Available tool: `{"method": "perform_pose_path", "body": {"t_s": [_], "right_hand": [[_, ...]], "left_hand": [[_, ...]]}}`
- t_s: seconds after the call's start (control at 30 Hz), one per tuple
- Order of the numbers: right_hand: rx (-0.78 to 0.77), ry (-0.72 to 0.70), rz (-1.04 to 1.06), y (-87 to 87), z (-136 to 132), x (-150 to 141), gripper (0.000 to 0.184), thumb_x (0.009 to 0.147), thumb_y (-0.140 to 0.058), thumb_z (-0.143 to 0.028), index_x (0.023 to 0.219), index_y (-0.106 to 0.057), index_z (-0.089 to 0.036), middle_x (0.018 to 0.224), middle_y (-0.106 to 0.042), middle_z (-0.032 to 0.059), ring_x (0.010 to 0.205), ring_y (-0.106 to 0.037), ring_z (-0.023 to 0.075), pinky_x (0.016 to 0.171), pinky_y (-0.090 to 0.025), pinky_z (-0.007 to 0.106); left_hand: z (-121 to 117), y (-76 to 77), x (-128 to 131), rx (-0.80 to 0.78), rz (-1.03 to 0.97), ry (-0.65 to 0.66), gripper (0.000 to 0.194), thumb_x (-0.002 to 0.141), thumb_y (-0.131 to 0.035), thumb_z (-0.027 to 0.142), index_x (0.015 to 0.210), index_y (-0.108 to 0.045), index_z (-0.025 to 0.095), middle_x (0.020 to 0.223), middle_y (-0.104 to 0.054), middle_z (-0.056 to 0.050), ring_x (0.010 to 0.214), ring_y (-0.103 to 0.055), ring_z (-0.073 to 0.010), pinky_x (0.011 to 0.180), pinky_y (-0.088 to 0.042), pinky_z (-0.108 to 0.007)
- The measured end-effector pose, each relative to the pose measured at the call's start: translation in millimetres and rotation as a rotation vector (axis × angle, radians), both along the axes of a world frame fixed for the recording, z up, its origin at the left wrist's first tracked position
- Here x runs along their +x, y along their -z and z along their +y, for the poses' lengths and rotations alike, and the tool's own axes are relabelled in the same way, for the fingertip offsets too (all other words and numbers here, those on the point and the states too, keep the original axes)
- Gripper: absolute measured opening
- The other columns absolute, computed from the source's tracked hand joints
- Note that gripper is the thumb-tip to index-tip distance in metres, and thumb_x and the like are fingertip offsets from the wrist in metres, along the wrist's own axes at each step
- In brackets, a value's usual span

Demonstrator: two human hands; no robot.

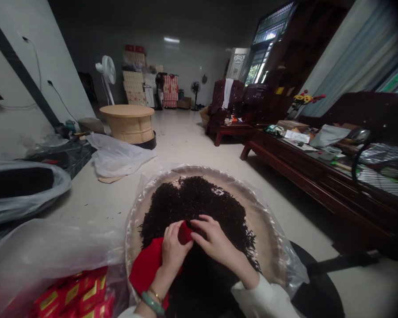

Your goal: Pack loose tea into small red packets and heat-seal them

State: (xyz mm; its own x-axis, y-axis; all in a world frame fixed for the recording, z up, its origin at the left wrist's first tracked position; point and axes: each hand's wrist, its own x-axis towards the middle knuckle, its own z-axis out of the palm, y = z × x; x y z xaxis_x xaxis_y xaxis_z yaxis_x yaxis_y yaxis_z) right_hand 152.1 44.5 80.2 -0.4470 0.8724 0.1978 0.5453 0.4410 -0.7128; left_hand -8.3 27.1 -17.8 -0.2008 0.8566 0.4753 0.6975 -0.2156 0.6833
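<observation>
My left hand (pixel 173 247) is closed round a small red pouch (pixel 185 233), held above the tray. My right hand (pixel 214 236) has its thumb and forefinger at the pouch's right edge, by a dark spot at its top; whether that is the mouth or leaves, I cannot tell. Beneath both hands lies a heap of dark, twisted dried leaves (pixel 199 198), like loose tea. It rests on a wide round tray (pixel 268 238) lined with clear plastic. A larger red piece (pixel 146 267), bag or cloth, lies under my left forearm at the tray's left side.
Shiny red packets (pixel 76 293) lie in clear plastic at the lower left. Behind them stands a plastic-lined container (pixel 61 185) of dark material. A low wooden table (pixel 305 161) holds clutter at the right. A round wooden table (pixel 128 110) and a fan (pixel 109 70) stand farther back.
</observation>
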Motion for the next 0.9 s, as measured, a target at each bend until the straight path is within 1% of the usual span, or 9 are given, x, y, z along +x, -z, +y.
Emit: {"method": "perform_pose_path", "body": {"t_s": [0.1, 0.2, 0.33, 0.43, 0.57, 0.67, 0.77, 0.83, 0.9], "right_hand": [[0.083, 0.074, 0.099, -2.9, 0, 4, 0.032, 0.087, -0.055, -0.026, 0.118, -0.063, -0.023, 0.110, -0.066, 0.0101, 0.105, -0.058, 0.0250, 0.091, -0.049, 0.041], [0.047, 0.019, 0.046, 3.4, -4, 2, 0.034, 0.084, -0.061, -0.026, 0.117, -0.062, -0.024, 0.111, -0.061, 0.0084, 0.093, -0.062, 0.0211, 0.081, -0.052, 0.033], [0.013, -0.030, -0.045, 13.8, -5, -3, 0.013, 0.087, -0.058, -0.020, 0.091, -0.069, -0.021, 0.088, -0.062, 0.0046, 0.075, -0.060, 0.0163, 0.069, -0.049, 0.027], [0.013, -0.015, 0.001, 14.2, 1, 0, 0.015, 0.088, -0.056, -0.020, 0.080, -0.068, -0.019, 0.076, -0.062, 0.0033, 0.070, -0.058, 0.0158, 0.066, -0.047, 0.026], [-0.083, -0.009, 0.091, 12.3, 9, 11, 0.015, 0.086, -0.056, -0.026, 0.083, -0.070, -0.019, 0.076, -0.064, 0.0032, 0.066, -0.059, 0.0157, 0.060, -0.046, 0.026], [-0.244, -0.021, 0.216, 14.9, 13, 19, 0.023, 0.086, -0.053, -0.034, 0.085, -0.070, -0.019, 0.077, -0.065, 0.0034, 0.062, -0.060, 0.0150, 0.055, -0.048, 0.025], [-0.330, 0.017, 0.315, 18.4, 20, 24, 0.029, 0.087, -0.051, -0.041, 0.085, -0.070, -0.019, 0.075, -0.066, 0.0032, 0.059, -0.061, 0.0150, 0.054, -0.050, 0.026], [-0.269, 0.111, 0.362, 19.1, 23, 27, 0.031, 0.087, -0.050, -0.043, 0.094, -0.069, -0.019, 0.083, -0.068, 0.0052, 0.064, -0.063, 0.0165, 0.057, -0.052, 0.028], [-0.089, 0.216, 0.362, 17.5, 24, 27, 0.032, 0.086, -0.052, -0.042, 0.104, -0.067, -0.020, 0.098, -0.067, 0.0086, 0.078, -0.064, 0.0197, 0.066, -0.054, 0.032]], "left_hand": [[-2, -3.8, -2, 0.026, -0.014, -0.035, 0.047, 0.072, -0.070, 0.025, 0.115, -0.056, 0.018, 0.105, -0.062, -0.009, 0.099, -0.060, -0.0272, 0.087, -0.052, -0.045], [-4, -8.0, 1, 0.058, -0.028, -0.022, 0.048, 0.071, -0.070, 0.023, 0.117, -0.054, 0.018, 0.105, -0.060, -0.009, 0.099, -0.059, -0.0264, 0.088, -0.051, -0.044], [-7, -10.3, 8, 0.032, -0.052, -0.004, 0.050, 0.070, -0.071, 0.026, 0.117, -0.056, 0.018, 0.103, -0.059, -0.010, 0.097, -0.059, -0.0272, 0.086, -0.051, -0.045], [-8, -12.0, 6, -0.077, -0.127, 0.065, 0.056, 0.063, -0.076, 0.028, 0.115, -0.058, 0.017, 0.107, -0.060, -0.011, 0.102, -0.057, -0.0294, 0.090, -0.048, -0.048], [-6, -18.9, -6, -0.371, -0.417, 0.297, 0.067, 0.053, -0.080, 0.023, 0.116, -0.057, 0.018, 0.114, -0.064, -0.011, 0.109, -0.059, -0.0294, 0.097, -0.045, -0.046], [-5, -24.5, -12, -0.583, -0.705, 0.498, 0.056, 0.055, -0.080, 0.023, 0.107, -0.061, 0.016, 0.105, -0.071, -0.009, 0.099, -0.065, -0.0261, 0.090, -0.050, -0.039], [-6, -25.6, -12, -0.695, -0.896, 0.543, 0.052, 0.053, -0.083, 0.027, 0.100, -0.064, 0.013, 0.100, -0.073, -0.009, 0.093, -0.068, -0.0263, 0.084, -0.052, -0.037], [-7, -24.4, -10, -0.702, -0.988, 0.532, 0.056, 0.052, -0.085, 0.030, 0.101, -0.064, 0.013, 0.102, -0.074, -0.010, 0.095, -0.068, -0.0272, 0.085, -0.052, -0.037], [-7, -23.9, -7, -0.665, -1.035, 0.510, 0.058, 0.052, -0.085, 0.031, 0.103, -0.065, 0.013, 0.105, -0.074, -0.011, 0.097, -0.068, -0.0273, 0.088, -0.051, -0.038]]}}
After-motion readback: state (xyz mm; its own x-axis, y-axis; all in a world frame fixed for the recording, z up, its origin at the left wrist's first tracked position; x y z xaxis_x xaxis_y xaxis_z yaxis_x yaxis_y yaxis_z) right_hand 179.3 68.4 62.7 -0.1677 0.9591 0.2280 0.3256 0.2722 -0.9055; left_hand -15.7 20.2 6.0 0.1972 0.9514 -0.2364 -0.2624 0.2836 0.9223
